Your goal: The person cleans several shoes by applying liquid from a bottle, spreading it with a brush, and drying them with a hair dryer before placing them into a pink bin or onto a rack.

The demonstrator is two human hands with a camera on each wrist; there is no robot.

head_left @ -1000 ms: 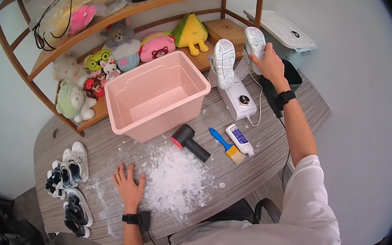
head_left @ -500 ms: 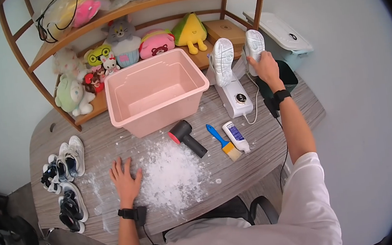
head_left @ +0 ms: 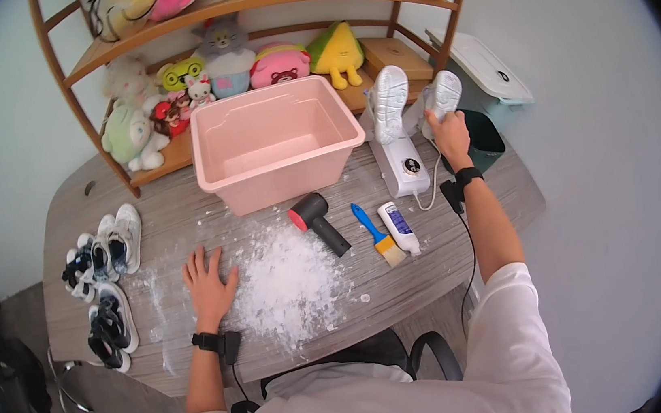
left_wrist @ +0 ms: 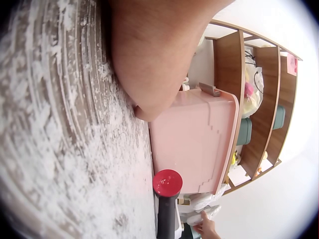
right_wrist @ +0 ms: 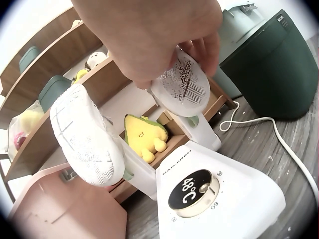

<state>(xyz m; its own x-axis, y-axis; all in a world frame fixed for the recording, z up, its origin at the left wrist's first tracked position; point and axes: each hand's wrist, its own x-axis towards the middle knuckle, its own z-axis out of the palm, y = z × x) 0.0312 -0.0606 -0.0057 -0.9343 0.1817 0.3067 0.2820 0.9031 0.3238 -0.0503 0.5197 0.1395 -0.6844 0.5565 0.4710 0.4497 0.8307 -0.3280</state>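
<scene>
My right hand (head_left: 451, 137) grips the heel end of a white shoe (head_left: 443, 94) on the right arm of a white shoe dryer (head_left: 404, 169). In the right wrist view its fingers curl round the shoe (right_wrist: 182, 87), and the dryer's dial (right_wrist: 193, 193) reads 48°C. A second white shoe (head_left: 390, 103) stands sole-out on the other arm. My left hand (head_left: 210, 292) lies flat with spread fingers on the table (head_left: 201, 360), left of a white powder pile (head_left: 286, 285).
Behind the powder are a pink bin (head_left: 278, 172) and a black blower (head_left: 320, 224). A brush (head_left: 379, 235) and white bottle (head_left: 398, 229) lie to the right. Several shoes (head_left: 114, 313) stand at the left. A green bin (head_left: 477, 145) is beside the dryer.
The head view has shifted. The right hand has come lower on the shoe, whose sole now leans to the right. My left hand stays on the table.
</scene>
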